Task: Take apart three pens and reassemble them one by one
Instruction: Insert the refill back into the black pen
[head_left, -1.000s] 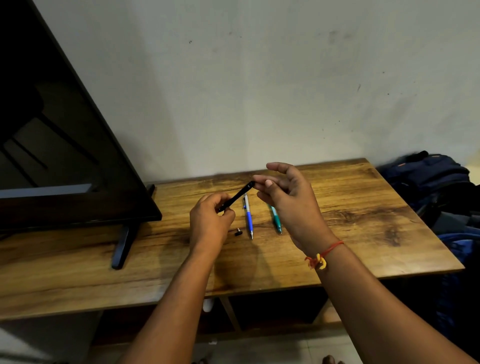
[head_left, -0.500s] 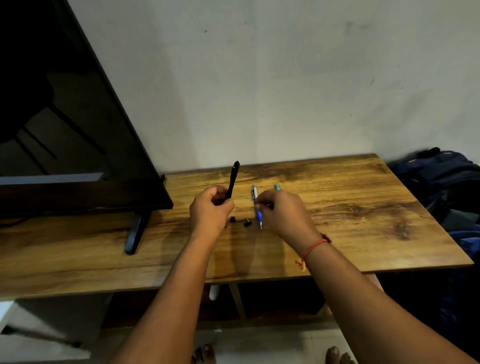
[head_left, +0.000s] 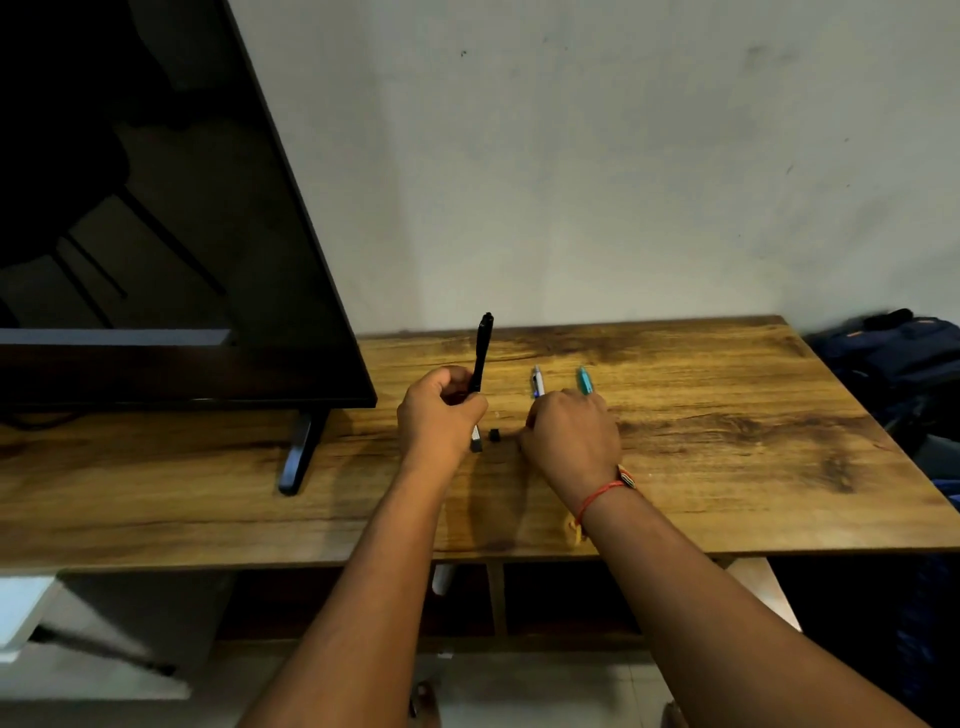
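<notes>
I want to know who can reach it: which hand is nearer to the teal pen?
Right. The right hand overlaps the teal pen; the left hand grips the black pen.

We've got a wooden table (head_left: 727, 467) against a pale wall (head_left: 571, 156). A dark TV (head_left: 182, 260) stands at its left end on a black foot (head_left: 298, 457), and a blue bag (head_left: 904, 364) sits off the right edge.
</notes>
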